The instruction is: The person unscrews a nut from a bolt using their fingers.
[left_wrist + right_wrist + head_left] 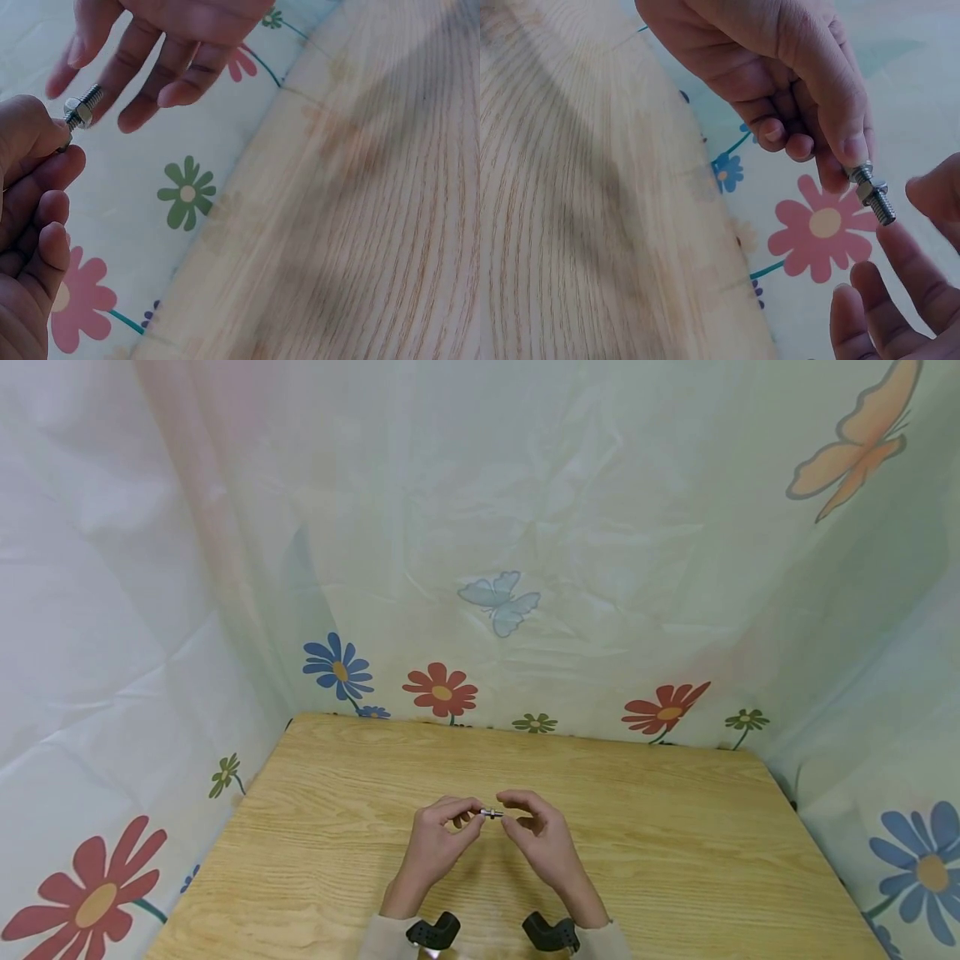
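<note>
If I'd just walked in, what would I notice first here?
Probably the printed orange butterfly at the head view's upper right and the large red flower at its lower left. Then, low in the middle, over the wood-grain table, the left hand pinches a small metal bolt carrying a nut, the right hand close by.

Before you: wood-grain table [690, 827] | behind it: pale sheeting [360, 485] | on sheeting: blue butterfly [505, 605] centre, orange butterfly [858, 450] upper right
</note>
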`<state>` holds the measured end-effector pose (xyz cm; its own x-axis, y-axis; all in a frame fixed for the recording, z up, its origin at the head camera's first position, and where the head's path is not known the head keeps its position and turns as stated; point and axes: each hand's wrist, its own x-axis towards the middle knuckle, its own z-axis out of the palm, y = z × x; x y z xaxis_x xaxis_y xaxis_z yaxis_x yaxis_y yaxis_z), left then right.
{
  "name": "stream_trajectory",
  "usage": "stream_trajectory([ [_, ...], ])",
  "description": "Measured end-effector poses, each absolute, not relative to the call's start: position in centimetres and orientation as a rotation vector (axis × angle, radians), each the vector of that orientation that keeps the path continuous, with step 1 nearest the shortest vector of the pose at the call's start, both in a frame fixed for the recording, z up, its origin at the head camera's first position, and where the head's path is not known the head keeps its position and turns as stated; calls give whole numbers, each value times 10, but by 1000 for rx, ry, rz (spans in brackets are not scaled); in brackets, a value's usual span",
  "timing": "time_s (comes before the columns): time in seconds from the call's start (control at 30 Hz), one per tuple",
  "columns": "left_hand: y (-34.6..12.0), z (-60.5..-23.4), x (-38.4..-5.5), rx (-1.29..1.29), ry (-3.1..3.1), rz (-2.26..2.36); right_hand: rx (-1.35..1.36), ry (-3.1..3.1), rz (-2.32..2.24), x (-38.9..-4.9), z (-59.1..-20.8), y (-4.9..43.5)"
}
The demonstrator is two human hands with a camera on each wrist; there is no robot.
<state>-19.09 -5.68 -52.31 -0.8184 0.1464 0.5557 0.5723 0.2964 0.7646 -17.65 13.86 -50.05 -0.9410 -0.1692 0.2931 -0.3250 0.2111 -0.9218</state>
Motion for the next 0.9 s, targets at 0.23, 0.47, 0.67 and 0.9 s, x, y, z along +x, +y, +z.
stream_trajectory([
  [0.23, -57, -521, -190, -622, -2187, -1532, 410, -2341, 1969, -175, -499, 138],
  [0.47, -56, -522, -190, -648, -2166, -1498, 335, -2449, 1953, -178, -502, 135],
  [0.67, -55, -524, -190, -692, -2123, -1494, 399, -2490, 1908, -179, -506, 132],
  [0.9, -55, -524, -190, -706, -2092, -1483, 410, -2467, 1935, -179, -508, 131],
])
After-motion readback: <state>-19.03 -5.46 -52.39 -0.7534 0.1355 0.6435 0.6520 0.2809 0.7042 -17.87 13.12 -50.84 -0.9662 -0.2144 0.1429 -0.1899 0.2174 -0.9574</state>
